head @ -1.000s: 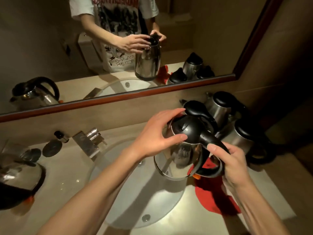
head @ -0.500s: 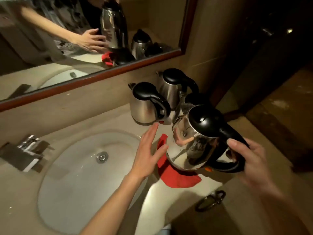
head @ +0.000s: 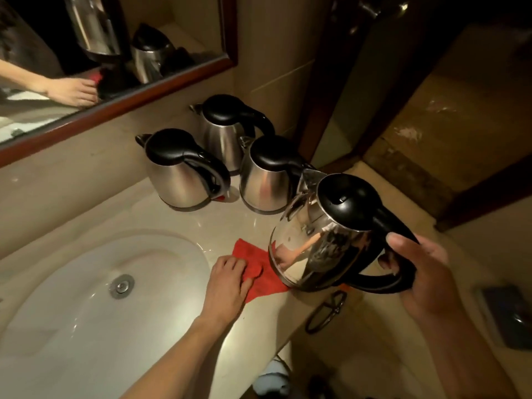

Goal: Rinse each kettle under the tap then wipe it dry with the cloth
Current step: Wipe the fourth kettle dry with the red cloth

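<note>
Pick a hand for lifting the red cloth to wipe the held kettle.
Left. The left hand already lies on the red cloth beside the sink; the right hand grips the held kettle by its handle.

Dim warm light, dark corners, wide-angle bending, slight blur

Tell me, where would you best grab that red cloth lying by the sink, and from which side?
Probably by its near left corner, from above on the sink side. The red cloth lies flat on the counter. Its right part runs under the held kettle, so that side is blocked. The left hand already rests on the free edge, fingers bunching it, while the right hand grips the kettle's handle.
</note>
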Demonstrator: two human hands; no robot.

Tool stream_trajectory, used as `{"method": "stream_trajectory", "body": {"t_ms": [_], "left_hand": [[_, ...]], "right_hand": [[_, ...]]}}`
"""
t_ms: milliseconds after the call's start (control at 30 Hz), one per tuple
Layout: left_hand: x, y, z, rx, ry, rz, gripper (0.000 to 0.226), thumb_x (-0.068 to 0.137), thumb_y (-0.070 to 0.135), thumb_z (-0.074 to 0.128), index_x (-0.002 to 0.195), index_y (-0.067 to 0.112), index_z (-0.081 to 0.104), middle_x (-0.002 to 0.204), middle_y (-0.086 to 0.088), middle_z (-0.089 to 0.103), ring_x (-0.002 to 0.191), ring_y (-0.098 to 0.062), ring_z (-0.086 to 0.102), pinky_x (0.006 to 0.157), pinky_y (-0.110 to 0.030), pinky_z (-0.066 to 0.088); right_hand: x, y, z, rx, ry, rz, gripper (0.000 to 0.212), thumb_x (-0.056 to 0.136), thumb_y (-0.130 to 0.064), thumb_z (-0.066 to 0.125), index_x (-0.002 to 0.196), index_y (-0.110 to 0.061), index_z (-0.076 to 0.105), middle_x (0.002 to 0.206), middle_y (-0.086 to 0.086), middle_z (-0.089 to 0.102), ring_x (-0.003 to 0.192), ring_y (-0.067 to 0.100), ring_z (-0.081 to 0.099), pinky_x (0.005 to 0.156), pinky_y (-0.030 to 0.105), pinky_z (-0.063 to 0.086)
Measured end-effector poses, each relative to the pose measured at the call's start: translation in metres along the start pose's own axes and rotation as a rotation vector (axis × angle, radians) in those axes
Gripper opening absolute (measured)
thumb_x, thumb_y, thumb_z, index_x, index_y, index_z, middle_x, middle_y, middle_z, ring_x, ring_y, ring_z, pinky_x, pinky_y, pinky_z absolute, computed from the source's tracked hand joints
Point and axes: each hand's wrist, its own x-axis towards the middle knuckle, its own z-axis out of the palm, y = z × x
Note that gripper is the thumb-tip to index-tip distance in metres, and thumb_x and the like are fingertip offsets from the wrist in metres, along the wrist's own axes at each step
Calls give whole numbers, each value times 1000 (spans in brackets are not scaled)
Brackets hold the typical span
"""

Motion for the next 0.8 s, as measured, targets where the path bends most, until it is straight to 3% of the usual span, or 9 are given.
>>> {"method": "stream_trajectory", "body": {"t_ms": [100, 167, 200, 333, 467, 533, 633, 700, 800], "left_hand": [[7, 43, -37, -877, 127, -456, 14, 98, 29, 58, 96, 16, 58, 97, -17, 68, 92, -40, 66, 76, -51, 57], [17, 68, -67, -1285, 269, -558, 19, 102, 21, 53, 113, 6, 57, 104, -21, 68, 91, -26, 72, 74, -37, 59], [22, 80, -80, -1305, 299, -513, 26, 101, 25, 53, 118, 5, 57, 106, -18, 69, 92, -21, 72, 75, -31, 57], [37, 122, -112, -1238, 269, -223, 54, 80, 49, 63, 125, 20, 60, 114, -9, 68, 101, -24, 65, 85, -34, 52], [32, 161, -121, -1099, 358, 10, 29, 83, 40, 59, 112, 44, 61, 113, 4, 64, 101, -18, 63, 81, -31, 49], [21, 174, -118, -949, 463, 26, 24, 82, 44, 58, 106, 43, 56, 123, 2, 56, 110, -24, 57, 85, -38, 45], [10, 181, -105, -594, 646, 271, 16, 91, 40, 57, 106, 36, 54, 128, 9, 50, 130, -21, 45, 101, -33, 38], [12, 181, -104, -558, 705, 242, 27, 86, 36, 61, 112, 34, 54, 129, 10, 50, 129, -24, 44, 103, -36, 37], [14, 165, -108, -651, 758, 81, 43, 85, 48, 60, 125, 39, 48, 134, -3, 47, 123, -30, 49, 100, -38, 43]], "right_hand": [[-3, -1, -1, 11, -3, -2, 33, 60, -39, 77, 49, -23, 51, 48, -5, 40, 47, 12, 39, 51, 22, 37], [-5, -3, 2, 8, -18, -13, 32, 60, -39, 76, 49, -23, 50, 49, -5, 38, 48, 12, 38, 52, 22, 36], [-6, -3, 3, 0, -26, -21, 32, 61, -39, 76, 49, -23, 50, 49, -4, 38, 48, 12, 38, 52, 22, 36], [-7, -6, 15, -41, -95, -57, 29, 72, -26, 70, 49, -21, 53, 48, -2, 40, 48, 14, 39, 52, 27, 34], [-7, -8, 31, -56, -139, -71, 31, 72, -29, 71, 47, -24, 55, 48, -2, 41, 47, 13, 39, 52, 26, 34], [-4, -8, 39, -63, -191, -111, 34, 77, -25, 69, 47, -20, 53, 49, -2, 40, 47, 14, 38, 49, 23, 32], [-1, -6, 53, -79, -240, -128, 49, 62, -47, 87, 60, -4, 62, 56, 6, 48, 52, 17, 45, 52, 25, 36], [0, -6, 62, -61, -239, -103, 56, 58, -45, 92, 67, 4, 65, 59, 9, 55, 55, 15, 52, 54, 24, 41], [-4, -8, 73, -44, -292, -61, 24, 65, -19, 77, 59, 0, 65, 52, -3, 53, 45, 6, 50, 46, 15, 41]]}}
